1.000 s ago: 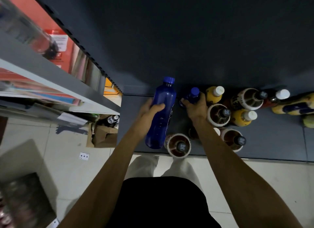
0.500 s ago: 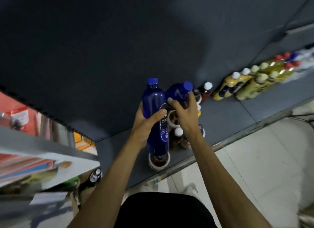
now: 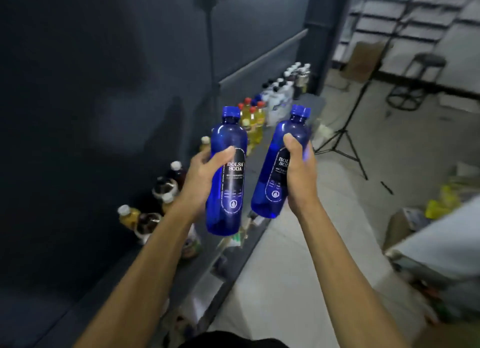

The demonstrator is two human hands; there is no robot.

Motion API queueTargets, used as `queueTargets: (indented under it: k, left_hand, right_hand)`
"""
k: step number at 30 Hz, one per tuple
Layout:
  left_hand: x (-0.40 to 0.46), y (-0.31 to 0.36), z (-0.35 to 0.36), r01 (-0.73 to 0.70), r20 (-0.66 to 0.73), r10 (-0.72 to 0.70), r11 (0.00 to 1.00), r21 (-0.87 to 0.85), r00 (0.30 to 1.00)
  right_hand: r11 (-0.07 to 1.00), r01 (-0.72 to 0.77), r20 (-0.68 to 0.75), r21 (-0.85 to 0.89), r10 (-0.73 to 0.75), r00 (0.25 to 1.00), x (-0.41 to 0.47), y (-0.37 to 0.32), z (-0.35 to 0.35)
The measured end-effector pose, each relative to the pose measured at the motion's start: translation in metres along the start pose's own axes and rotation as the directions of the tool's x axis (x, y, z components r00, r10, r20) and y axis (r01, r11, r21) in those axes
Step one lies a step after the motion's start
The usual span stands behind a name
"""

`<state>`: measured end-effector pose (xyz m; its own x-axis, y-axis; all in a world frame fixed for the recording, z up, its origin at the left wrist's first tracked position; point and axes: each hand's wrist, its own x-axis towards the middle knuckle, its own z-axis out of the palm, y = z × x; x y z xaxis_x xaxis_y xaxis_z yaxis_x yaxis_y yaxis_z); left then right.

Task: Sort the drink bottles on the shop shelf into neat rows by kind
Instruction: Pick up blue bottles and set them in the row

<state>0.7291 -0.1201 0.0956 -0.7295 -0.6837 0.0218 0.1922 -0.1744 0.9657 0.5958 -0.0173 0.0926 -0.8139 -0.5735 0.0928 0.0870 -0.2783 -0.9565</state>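
I hold two tall blue soda bottles in the air above the low dark shelf [image 3: 270,150]. My left hand [image 3: 201,177] grips the left blue bottle [image 3: 227,150] round its middle, thumb across the black label. My right hand [image 3: 298,173] grips the right blue bottle [image 3: 281,150], which tilts slightly right. Below my left arm stand mixed brown and yellow bottles [image 3: 155,205]. Farther along the shelf are yellow bottles with red caps [image 3: 253,116], then clear bottles with dark caps [image 3: 279,96].
A dark wall [image 3: 104,88] backs the shelf. A black tripod stand [image 3: 345,137] is on the tiled floor to the right. A round stool [image 3: 418,80], cardboard boxes [image 3: 363,59] and a white shelf edge [image 3: 441,238] are further right.
Both hands lifted the blue bottles off the shelf and raised them. The view has swung right, along the shelf toward the sorted rows.
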Motion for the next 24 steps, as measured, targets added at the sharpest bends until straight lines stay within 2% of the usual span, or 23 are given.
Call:
queueTargets:
  k: [3,7,10,13,16,19,24]
  left_hand:
    - [0.011,-0.014,0.062,0.014,0.086,-0.008,0.998,-0.067,0.996]
    - [0.018,-0.032,0.133,0.165,0.224,-0.13,0.976,-0.143,0.966]
    - [0.024,-0.045,0.173,0.287,0.291,-0.239,0.948,-0.136,0.927]
    - [0.033,-0.057,0.197,0.335,0.351,-0.291,0.939,-0.073,0.89]
    - [0.049,-0.066,0.215,0.36,0.339,-0.339,0.933,0.001,0.877]
    - [0.078,-0.08,0.225,0.318,0.313,-0.329,0.944,0.088,0.891]
    - [0.135,-0.102,0.23,0.294,0.311,-0.313,0.95,0.106,0.897]
  right_hand:
    - [0.994,-0.085,-0.041,0.064,0.087,0.995,0.001,-0.025,-0.066]
    - [0.992,-0.107,-0.105,0.065,0.114,0.988,-0.002,-0.044,-0.134]
    - [0.985,-0.145,-0.143,0.098,0.158,0.977,0.001,-0.046,-0.171]
    - [0.972,-0.215,-0.179,0.097,0.23,0.957,0.006,-0.043,-0.196]
    - [0.953,-0.274,-0.177,0.127,0.294,0.939,0.019,-0.038,-0.212]
    - [0.941,-0.308,-0.172,0.14,0.33,0.928,0.04,-0.031,-0.221]
    - [0.953,-0.303,-0.17,0.008,0.3,0.939,0.096,-0.019,-0.222]
